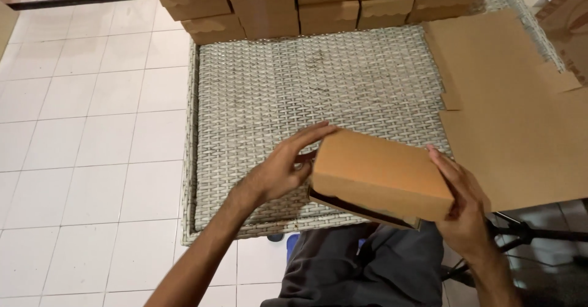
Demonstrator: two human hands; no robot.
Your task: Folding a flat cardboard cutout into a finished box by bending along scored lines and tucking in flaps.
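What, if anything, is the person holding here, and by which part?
A brown cardboard box, nearly closed, held between both hands above the woven table: the left hand grips its left end, the right hand its right end.

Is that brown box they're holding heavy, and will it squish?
Probably light: the cardboard box is held up by just the left hand and right hand at its ends. Likely stiff, since its flat sides look unbent. Its lid seems slightly open.

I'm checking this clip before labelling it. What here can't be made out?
Head view only:
- Inside of the cardboard box: hidden by its lid.
- Right hand fingers beneath the box: hidden.
- Stack of folded boxes: cut off by top edge.
- Flat cardboard sheet: cut off at right.
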